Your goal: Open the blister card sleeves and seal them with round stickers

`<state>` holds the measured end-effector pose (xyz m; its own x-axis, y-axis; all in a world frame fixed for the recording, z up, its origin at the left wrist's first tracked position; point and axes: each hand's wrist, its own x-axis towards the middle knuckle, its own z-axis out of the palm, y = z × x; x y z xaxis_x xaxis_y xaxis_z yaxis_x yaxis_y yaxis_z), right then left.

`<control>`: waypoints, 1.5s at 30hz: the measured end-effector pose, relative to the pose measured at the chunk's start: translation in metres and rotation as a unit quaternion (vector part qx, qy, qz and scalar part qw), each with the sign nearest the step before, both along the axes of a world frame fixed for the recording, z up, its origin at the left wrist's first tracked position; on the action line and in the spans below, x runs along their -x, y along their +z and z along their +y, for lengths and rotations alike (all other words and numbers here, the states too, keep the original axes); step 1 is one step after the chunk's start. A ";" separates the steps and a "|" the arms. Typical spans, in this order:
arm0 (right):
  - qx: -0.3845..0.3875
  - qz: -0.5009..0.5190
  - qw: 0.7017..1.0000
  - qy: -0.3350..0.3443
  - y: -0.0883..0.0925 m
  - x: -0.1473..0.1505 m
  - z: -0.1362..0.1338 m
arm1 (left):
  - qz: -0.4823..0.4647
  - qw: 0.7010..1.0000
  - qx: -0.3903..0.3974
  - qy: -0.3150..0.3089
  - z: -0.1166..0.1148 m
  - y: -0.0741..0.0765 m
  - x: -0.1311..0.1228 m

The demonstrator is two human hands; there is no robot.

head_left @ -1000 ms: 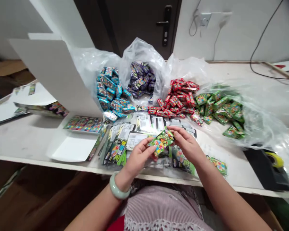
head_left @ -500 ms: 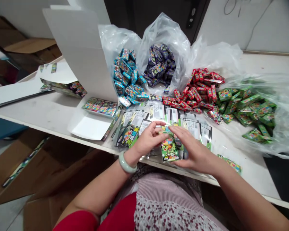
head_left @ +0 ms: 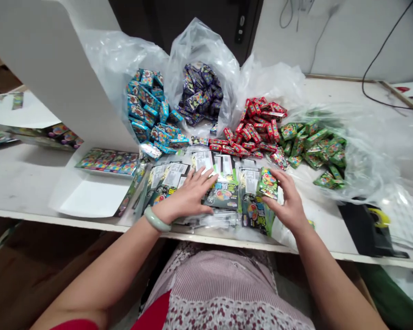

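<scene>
My right hand grips a small green box with colourful printing by its right side, thumb and fingers on its edges. The box is over the right part of a spread of flat black-and-green printed packets in clear film. My left hand, with a pale green bangle on the wrist, lies palm down with spread fingers on the left and middle packets. Its palm hides part of them. White labels show on several packets.
Behind the packets are piles of small blue boxes, purple boxes, red boxes and green boxes, with clear plastic bags around them. An open white carton stands left. A black sheet lies near the right front edge.
The hands have moved apart. My left hand has let go of the green item and flattened onto the packets; my right hand has shifted right with a green box. The view has turned right.
</scene>
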<state>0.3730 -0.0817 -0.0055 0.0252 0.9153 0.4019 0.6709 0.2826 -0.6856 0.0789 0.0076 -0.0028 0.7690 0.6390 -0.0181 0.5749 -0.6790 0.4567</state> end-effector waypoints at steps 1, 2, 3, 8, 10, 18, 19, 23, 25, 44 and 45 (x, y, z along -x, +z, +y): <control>0.004 -0.004 1.000 0.011 -0.002 -0.001 -0.001 | 0.014 1.000 -0.008 -0.008 0.002 -0.002 -0.003; 0.006 -0.013 1.000 0.024 -0.003 -0.001 -0.001 | 0.021 1.000 -0.017 -0.013 0.003 -0.002 -0.006; 0.003 -0.025 0.999 0.032 -0.003 0.000 -0.001 | 0.021 0.999 -0.029 -0.015 0.004 -0.001 -0.008; -0.049 -0.075 0.996 0.007 0.004 0.005 0.004 | -0.007 0.997 -0.081 0.001 -0.001 0.017 0.001; -0.051 -0.092 0.994 0.029 0.010 0.008 0.006 | -0.009 0.996 -0.088 0.000 -0.005 0.022 0.006; 0.019 -0.204 0.967 0.154 0.015 0.008 0.004 | -0.046 0.994 -0.097 0.031 -0.013 0.028 0.020; 0.020 -0.189 0.970 0.150 0.018 0.005 0.003 | -0.046 0.993 -0.100 0.037 -0.012 0.028 0.021; -0.022 -0.046 0.990 0.132 0.042 0.007 0.001 | -0.014 0.991 -0.130 0.030 -0.013 0.027 0.020; -0.031 -0.033 0.979 0.198 0.053 0.017 0.002 | -0.009 0.991 -0.131 0.018 -0.015 0.025 0.018; 0.031 -0.213 0.941 0.260 0.051 0.018 0.015 | -0.049 0.995 -0.090 0.014 -0.026 0.018 0.032; 0.034 -0.225 0.936 0.268 0.054 0.017 0.017 | -0.051 0.994 -0.092 0.011 -0.026 0.018 0.031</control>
<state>0.3556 -0.0649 0.0484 -0.6033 0.7716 0.2018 0.6705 0.6277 -0.3954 0.0481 -0.0189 0.0147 0.7471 0.6402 0.1788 0.5468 -0.7448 0.3824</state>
